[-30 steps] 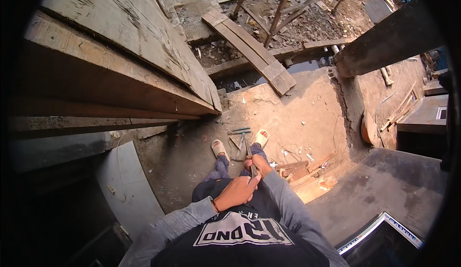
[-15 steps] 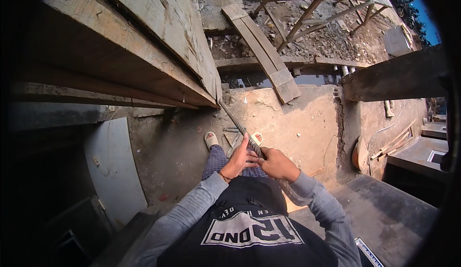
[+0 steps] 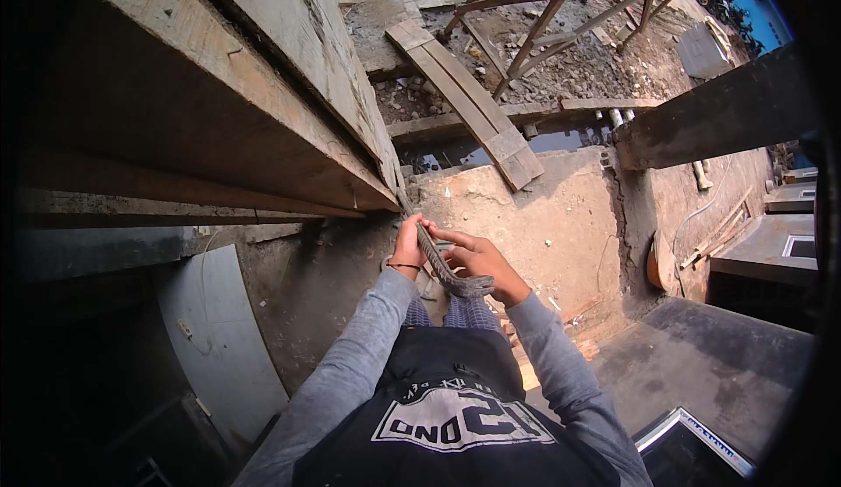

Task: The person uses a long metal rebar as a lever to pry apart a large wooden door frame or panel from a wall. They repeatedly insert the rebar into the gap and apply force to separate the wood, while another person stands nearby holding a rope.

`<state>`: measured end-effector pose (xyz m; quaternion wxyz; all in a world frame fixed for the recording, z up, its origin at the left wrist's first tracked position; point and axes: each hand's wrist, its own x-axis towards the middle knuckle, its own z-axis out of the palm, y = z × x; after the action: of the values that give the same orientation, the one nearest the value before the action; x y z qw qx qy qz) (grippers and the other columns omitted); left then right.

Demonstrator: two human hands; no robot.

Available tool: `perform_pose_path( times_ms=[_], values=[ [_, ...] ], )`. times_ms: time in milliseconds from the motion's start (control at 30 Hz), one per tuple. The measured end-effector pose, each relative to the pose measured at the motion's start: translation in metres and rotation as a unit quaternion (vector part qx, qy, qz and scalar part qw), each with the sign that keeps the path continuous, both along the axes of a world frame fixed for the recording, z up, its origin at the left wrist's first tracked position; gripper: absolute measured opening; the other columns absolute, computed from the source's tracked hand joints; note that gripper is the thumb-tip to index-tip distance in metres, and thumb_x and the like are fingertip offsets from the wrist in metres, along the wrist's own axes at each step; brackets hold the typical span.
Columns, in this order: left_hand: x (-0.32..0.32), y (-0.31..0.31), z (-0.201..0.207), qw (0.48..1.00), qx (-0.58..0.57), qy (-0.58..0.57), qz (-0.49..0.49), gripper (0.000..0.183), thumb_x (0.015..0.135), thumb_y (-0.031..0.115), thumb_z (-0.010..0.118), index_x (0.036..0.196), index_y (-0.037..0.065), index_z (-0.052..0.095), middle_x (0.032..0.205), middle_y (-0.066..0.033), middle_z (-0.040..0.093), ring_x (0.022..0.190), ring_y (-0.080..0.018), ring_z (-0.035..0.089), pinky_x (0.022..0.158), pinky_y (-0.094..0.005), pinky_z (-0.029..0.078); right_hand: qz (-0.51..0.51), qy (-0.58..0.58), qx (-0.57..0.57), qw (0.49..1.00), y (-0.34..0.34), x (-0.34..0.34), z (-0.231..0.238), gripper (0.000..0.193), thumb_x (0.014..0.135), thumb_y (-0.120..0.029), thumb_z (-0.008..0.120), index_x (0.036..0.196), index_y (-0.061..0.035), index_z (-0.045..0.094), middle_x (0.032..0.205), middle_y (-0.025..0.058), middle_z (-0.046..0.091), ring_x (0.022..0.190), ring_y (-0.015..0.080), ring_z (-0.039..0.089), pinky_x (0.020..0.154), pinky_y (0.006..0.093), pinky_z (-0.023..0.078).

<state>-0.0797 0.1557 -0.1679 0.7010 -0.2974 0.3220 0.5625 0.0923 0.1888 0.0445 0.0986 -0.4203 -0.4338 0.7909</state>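
A ribbed steel pry bar (image 3: 431, 250) with a hooked end slants down toward me from the lower corner of a wooden formwork panel (image 3: 302, 75). Its far tip meets the panel's edge; whether it sits in a gap there I cannot tell. My left hand (image 3: 407, 246) is closed round the bar's shaft, just below that corner. Beside the hook, my right hand (image 3: 491, 264) has its fingers loosely stretched toward the bar, touching or very near it. The hook lies in front of the right palm, pointing right.
A plank ramp (image 3: 473, 106) crosses a water-filled ditch (image 3: 561, 141) ahead. Beyond it stands a wooden trestle (image 3: 552, 36) over rubble. A dark beam (image 3: 718, 115) juts in at right. A white panel (image 3: 219, 338) leans at lower left, and a framed pane (image 3: 696, 443) lies at lower right.
My left hand has moved up the bar and closed round it. The right hand has loosened its grip, uncovering the hooked end. My view has shifted slightly.
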Motion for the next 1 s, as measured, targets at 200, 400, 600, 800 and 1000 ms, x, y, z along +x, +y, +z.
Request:
perform_pose_path(
  times_ms=[200, 400, 600, 800, 1000],
  values=[
    [-0.053, -0.008, 0.029, 0.990, -0.023, -0.137, 0.037, 0.016, 0.106, 0.014, 0.059, 0.103, 0.001, 0.050, 0.075, -0.0006, 0.050, 0.059, -0.0074, 0.047, 0.050, -0.0205, 0.044, 0.037, 0.112, 0.450, 0.885, -0.056, -0.018, 0.073, 0.061, 0.087, -0.018, 0.083, 0.142, -0.0037, 0.061, 0.137, 0.0171, 0.063, 0.132, 0.0342, 0.058, 0.114, 0.0432, 0.043],
    [-0.088, -0.031, 0.053, 0.978, -0.014, -0.198, -0.058, 0.024, 0.106, 0.011, 0.063, 0.119, -0.005, 0.052, 0.080, -0.0018, 0.052, 0.064, -0.0076, 0.050, 0.055, -0.0208, 0.046, -0.119, 0.207, 0.491, 0.838, -0.076, -0.111, 0.025, 0.026, 0.086, -0.016, 0.080, 0.074, -0.0036, 0.059, 0.072, 0.0088, 0.058, 0.066, 0.0293, 0.058, 0.064, 0.0408, 0.045],
    [-0.100, -0.024, 0.058, 0.981, -0.037, -0.150, -0.116, 0.023, 0.106, 0.012, 0.064, 0.117, -0.004, 0.053, 0.081, -0.0023, 0.053, 0.062, -0.0081, 0.049, 0.052, -0.0207, 0.046, -0.236, 0.210, 0.521, 0.793, -0.091, -0.138, 0.007, 0.030, 0.080, -0.005, 0.072, 0.061, -0.0048, 0.049, 0.059, 0.0090, 0.046, 0.052, 0.0301, 0.047, 0.053, 0.0419, 0.036],
    [-0.066, -0.002, 0.043, 0.981, -0.139, -0.084, -0.105, 0.019, 0.105, 0.016, 0.062, 0.099, 0.000, 0.054, 0.068, 0.0000, 0.048, 0.049, -0.0068, 0.042, 0.038, -0.0204, 0.038, -0.193, 0.225, 0.497, 0.816, -0.069, -0.096, 0.010, 0.027, 0.080, -0.004, 0.070, 0.061, -0.0046, 0.049, 0.058, 0.0089, 0.043, 0.050, 0.0293, 0.044, 0.050, 0.0415, 0.034],
    [-0.002, 0.028, 0.041, 0.992, -0.055, -0.014, -0.114, 0.014, 0.103, 0.006, 0.060, 0.093, 0.004, 0.050, 0.071, -0.0022, 0.048, 0.055, -0.0098, 0.045, 0.045, -0.0221, 0.041, -0.252, 0.206, 0.428, 0.843, -0.041, -0.045, 0.009, 0.029, 0.088, -0.012, 0.062, 0.063, -0.0022, 0.050, 0.060, 0.0095, 0.047, 0.052, 0.0277, 0.047, 0.054, 0.0414, 0.038]
  ],
)
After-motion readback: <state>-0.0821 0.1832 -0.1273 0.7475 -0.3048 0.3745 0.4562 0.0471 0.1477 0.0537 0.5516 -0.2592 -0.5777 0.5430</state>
